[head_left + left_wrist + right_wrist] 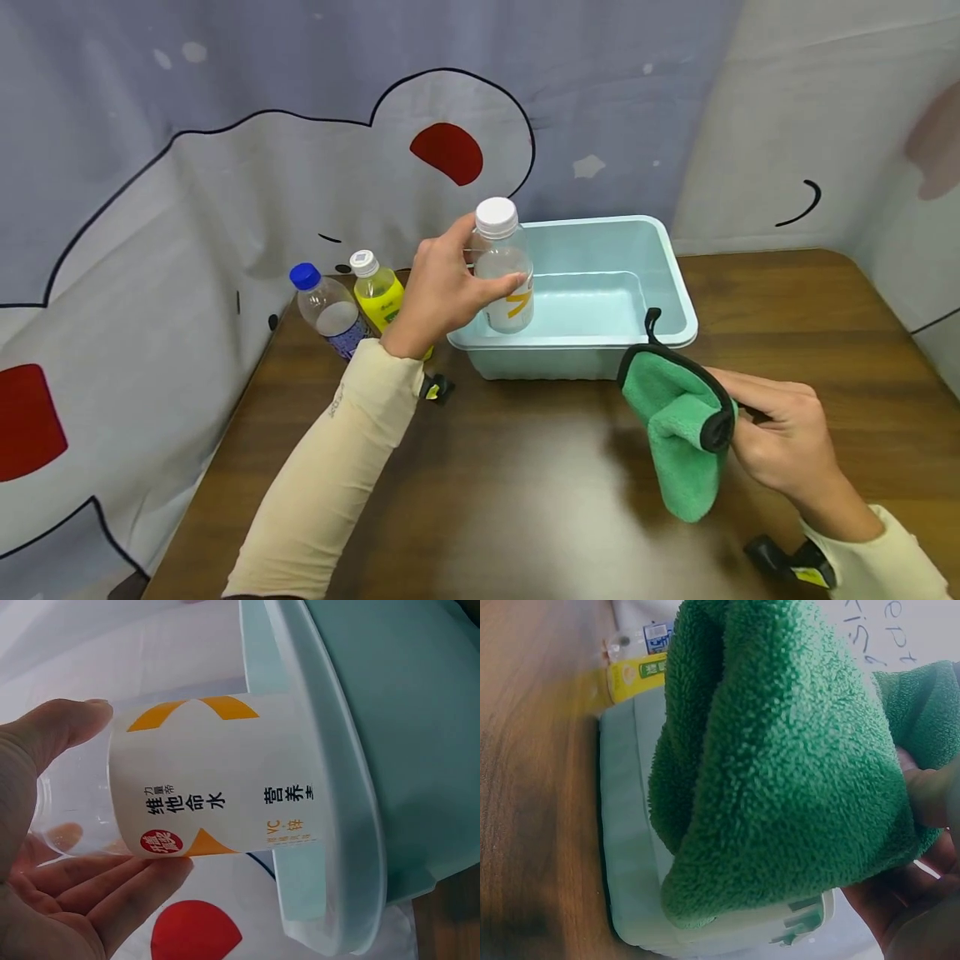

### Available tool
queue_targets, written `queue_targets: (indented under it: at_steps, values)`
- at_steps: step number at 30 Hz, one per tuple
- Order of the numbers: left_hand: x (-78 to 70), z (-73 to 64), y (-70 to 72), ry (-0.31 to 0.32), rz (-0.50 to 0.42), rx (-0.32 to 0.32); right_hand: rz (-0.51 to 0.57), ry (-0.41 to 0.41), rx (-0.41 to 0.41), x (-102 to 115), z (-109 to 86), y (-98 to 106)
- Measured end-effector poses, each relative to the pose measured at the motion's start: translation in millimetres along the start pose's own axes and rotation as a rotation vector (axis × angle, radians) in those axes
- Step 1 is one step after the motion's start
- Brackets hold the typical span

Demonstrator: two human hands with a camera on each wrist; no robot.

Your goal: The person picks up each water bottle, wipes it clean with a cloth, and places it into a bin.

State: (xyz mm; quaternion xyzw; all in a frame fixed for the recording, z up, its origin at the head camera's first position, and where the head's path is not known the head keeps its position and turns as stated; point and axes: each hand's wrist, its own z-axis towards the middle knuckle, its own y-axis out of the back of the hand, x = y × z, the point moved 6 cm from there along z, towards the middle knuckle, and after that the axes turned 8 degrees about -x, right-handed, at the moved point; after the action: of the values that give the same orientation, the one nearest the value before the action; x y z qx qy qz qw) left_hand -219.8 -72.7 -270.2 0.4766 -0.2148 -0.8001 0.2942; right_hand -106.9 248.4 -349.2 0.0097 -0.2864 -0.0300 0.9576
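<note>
While left hand (442, 287) grips bottle (510, 265) by basin rim (573, 342), right hand (787, 429) pinches cloth (678, 462) outside, over tabletop (517, 467)

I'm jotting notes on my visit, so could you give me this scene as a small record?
Left grip: holds clear bottle upright at the basin's left end
Right grip: holds green cloth with black edging
Basin: pale blue-green, on wooden table
Others: blue-capped bottle, yellow bottle, left of basin
Unclear: whether clear bottle touches basin
</note>
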Motion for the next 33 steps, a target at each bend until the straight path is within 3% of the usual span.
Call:
queue_targets:
  at_steps: [14,23,33]
  values:
    - [-2.7,10.2,-4.6,0.019,0.063,0.025,0.029,-0.003,0.009,0,3.3,4]
    - [-4.7,17.1,-0.8,0.031,0.082,0.019,-0.035,-0.005,0.006,2,5.6,4]
    - [-7.0,23.7,0.2,0.045,0.088,0.01,0.011,-0.02,0.01,4,3.8,4]
